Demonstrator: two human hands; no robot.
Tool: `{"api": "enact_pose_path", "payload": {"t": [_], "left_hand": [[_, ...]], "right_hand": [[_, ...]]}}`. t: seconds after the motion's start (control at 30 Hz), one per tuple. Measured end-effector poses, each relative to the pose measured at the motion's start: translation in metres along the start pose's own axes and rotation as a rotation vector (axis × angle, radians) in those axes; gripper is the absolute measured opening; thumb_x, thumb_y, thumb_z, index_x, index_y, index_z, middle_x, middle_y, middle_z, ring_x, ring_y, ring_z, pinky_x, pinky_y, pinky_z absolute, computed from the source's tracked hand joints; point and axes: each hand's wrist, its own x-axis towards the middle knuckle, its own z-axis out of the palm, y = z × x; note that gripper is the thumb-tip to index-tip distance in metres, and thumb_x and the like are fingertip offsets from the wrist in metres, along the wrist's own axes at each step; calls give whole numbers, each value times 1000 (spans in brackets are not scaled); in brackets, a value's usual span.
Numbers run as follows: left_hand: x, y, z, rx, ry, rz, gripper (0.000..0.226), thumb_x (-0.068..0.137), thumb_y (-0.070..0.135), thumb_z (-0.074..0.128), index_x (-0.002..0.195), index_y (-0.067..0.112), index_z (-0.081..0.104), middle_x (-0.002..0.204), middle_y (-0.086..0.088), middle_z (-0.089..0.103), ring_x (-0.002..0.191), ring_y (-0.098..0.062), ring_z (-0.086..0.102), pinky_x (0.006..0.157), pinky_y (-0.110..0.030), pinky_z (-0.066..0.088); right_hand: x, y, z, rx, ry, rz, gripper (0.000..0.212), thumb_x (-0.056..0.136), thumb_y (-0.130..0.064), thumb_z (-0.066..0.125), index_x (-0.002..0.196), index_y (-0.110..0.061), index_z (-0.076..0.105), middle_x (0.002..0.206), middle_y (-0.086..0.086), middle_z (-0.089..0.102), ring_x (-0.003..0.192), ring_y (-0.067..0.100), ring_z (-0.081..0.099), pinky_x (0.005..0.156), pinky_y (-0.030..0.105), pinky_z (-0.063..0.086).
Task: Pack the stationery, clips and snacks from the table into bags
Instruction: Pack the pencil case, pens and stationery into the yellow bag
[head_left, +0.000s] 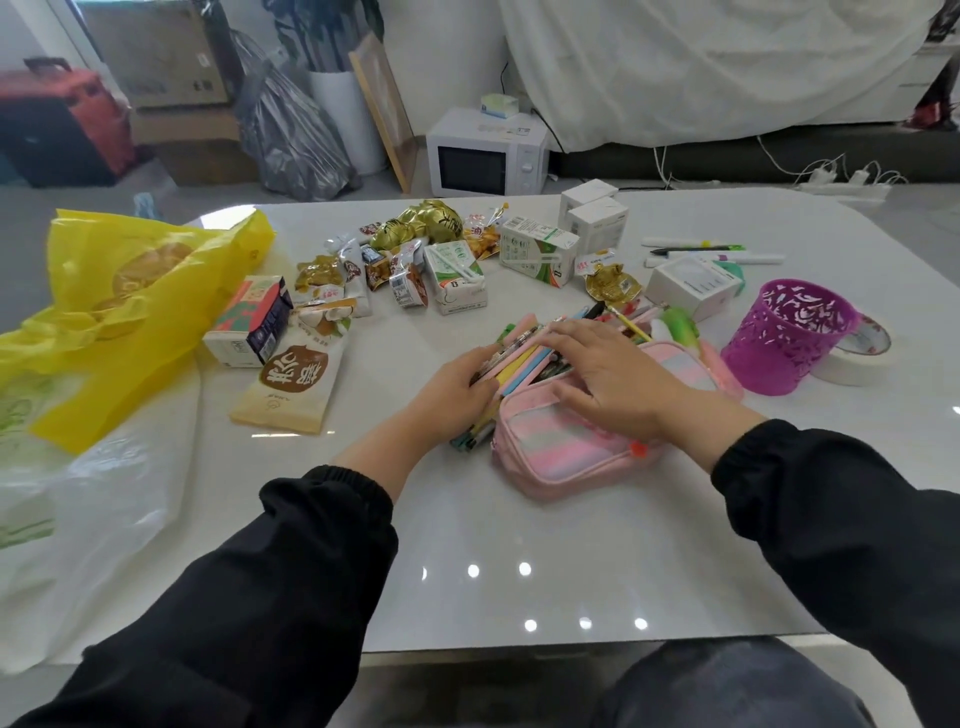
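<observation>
Head view: a person in black sleeves works at a glossy white table (519, 519), both hands on a pink striped pencil case (566, 457) lying open near the table's middle. The left hand (457, 389) closes its grip around a bundle of pens and pencils (524, 358) at the case's left end, the bundle slanting up and away across the case's opening. The right hand (608, 379) lies flat on top of the bundle and the case with fingers spread wide, pressing rather than gripping; more pens poke out beyond its fingertips.

Left of the pencil case lie a tan snack packet (291, 389) and a small drink carton (249, 322), touching each other. Further left, a crumpled yellow plastic bag (130, 291) sits at the table's edge, and a white plastic bag (93, 519) spreads below it. Behind the pencil case, a scatter of small wrapped snacks (363, 270) and two green-and-white milk cartons (457, 280) run across the table, with a gold foil packet (426, 223) at the far side. Right of the case stands a purple cut-out pen holder (789, 332), upright, with a roll of white tape (852, 358) just beside it. Behind the holder are small white boxes (592, 213) and a few markers (711, 252) lying flat. On the floor beyond the table stands a white microwave (488, 153).
</observation>
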Motion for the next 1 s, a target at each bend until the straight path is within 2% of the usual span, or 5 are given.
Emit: {"api": "enact_pose_path", "payload": {"t": [0.17, 0.37, 0.63, 0.83, 1.0], "left_hand": [[-24, -12, -38, 315, 171, 66, 49, 98, 21, 47, 146, 20, 35, 151, 0, 34, 141, -17, 24, 113, -29, 18], [-69, -31, -99, 393, 411, 75, 46, 94, 12, 51, 138, 23, 47, 143, 3, 45, 136, -16, 34, 111, -32, 29], [-129, -86, -181, 535, 844, 46, 45, 71, 1, 50, 111, 9, 68, 127, -12, 59, 123, -33, 45, 104, -41, 39], [-133, -131, -219, 725, 610, -473, 73, 89, 33, 59, 150, 23, 20, 157, -5, 16, 143, -27, 16, 111, -44, 27], [-107, -148, -230, 748, 596, -497, 91, 85, 51, 61, 152, 26, 4, 159, -1, 10, 145, -27, 12, 114, -47, 24]], "right_hand": [[28, -38, -3, 42, 44, -14, 70, 87, -58, 22, 144, -19, 34, 153, 5, 28, 142, 20, 19, 118, 39, 9], [73, -96, -6, 35, 124, -66, 61, 95, -48, 38, 145, -15, 30, 153, 6, 25, 143, 22, 16, 117, 41, 7], [121, -173, -12, 120, 234, -121, 57, 96, -41, 42, 145, -14, 32, 154, 8, 25, 144, 23, 16, 119, 42, 11], [140, -214, -7, 169, 214, -158, 57, 96, -39, 44, 144, -12, 31, 154, 9, 22, 144, 23, 14, 117, 40, 9], [144, -233, -2, 191, 229, -201, 57, 94, -38, 46, 144, -13, 32, 152, 9, 26, 143, 23, 16, 117, 37, 7]]}}
